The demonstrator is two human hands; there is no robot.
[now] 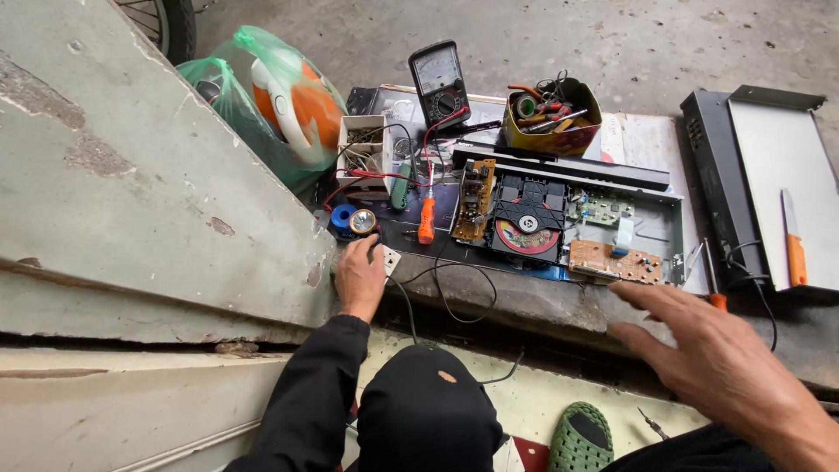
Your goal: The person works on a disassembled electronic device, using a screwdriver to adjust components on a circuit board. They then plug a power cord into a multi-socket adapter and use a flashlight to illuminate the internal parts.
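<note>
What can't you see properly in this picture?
- Head view: the left hand covers most of the white socket.
- The tin holds a tangle of tools too small to sort out.
- The right hand is blurred and runs off the bottom edge.
- The green bag veils what is inside.

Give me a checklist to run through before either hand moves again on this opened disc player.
1. Left hand rests on the white socket block at the ledge edge: ok.
2. Right hand is open and holds nothing: ok.
3. Open black disc player chassis has its boards exposed: ok.
4. Whether the black cable carries power: cannot tell.
5. Orange-handled screwdriver lies free beside the brown circuit board: ok.
6. Black analogue multimeter stands propped behind the chassis; its setting: cannot tell.
</note>
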